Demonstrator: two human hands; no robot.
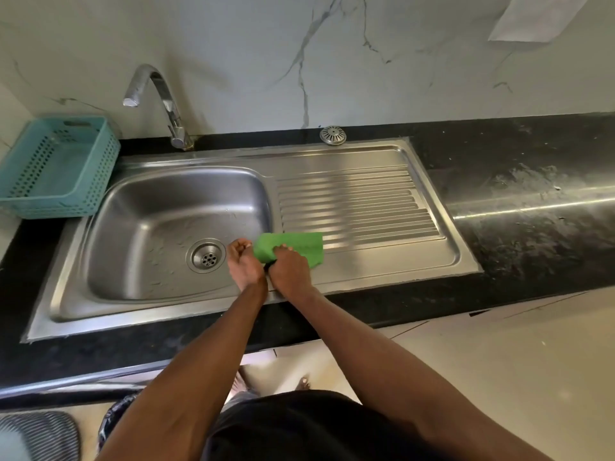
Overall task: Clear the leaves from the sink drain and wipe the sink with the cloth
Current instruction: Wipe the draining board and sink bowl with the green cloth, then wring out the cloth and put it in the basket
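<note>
Black countertop: one steel sink, one green cloth at its 3 o'clock, gripped by right hand; left hand curled, contents unclear.

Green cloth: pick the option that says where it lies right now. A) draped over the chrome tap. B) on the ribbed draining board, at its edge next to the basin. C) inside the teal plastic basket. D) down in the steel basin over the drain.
B: the green cloth lies on the ribbed steel draining board, with the right hand gripping its near end.
</note>
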